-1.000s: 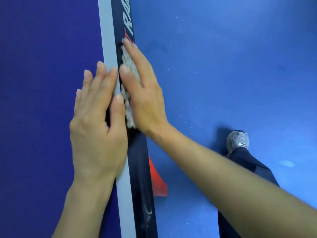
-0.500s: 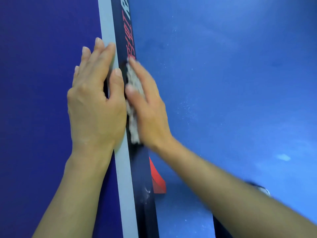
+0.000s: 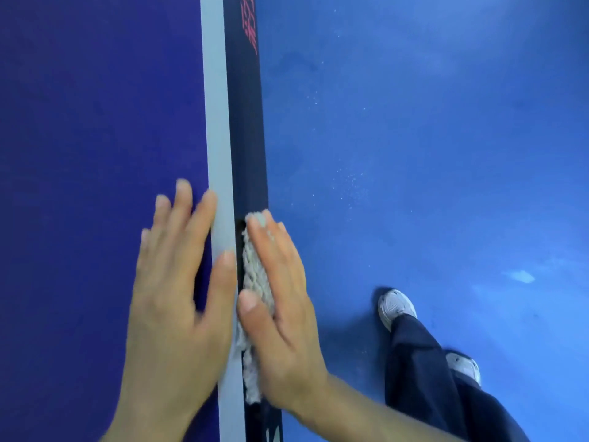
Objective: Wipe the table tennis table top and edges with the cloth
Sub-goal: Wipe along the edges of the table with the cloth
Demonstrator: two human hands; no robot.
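**Table tennis hall, by every sign**

Looks like an indoor sports room set up for table tennis. Shows a deep blue, matt table top [image 3: 95, 122] bordered by a pale painted line [image 3: 216, 122] along its rim, as on a playing table. Carries red lettering [image 3: 250, 30] on the dark side edge [image 3: 247, 138] below that line. Stands over a smooth, seamless blue floor [image 3: 430, 122] of the sports-hall kind, dusted with fine white specks [image 3: 347, 183] and marked with one pale patch [image 3: 522, 276]. Adds a grey-white trainer [image 3: 395, 306] and a dark trouser leg [image 3: 420, 371] beside the table, planted on that floor. Cannot tell whether club, school or public gym.
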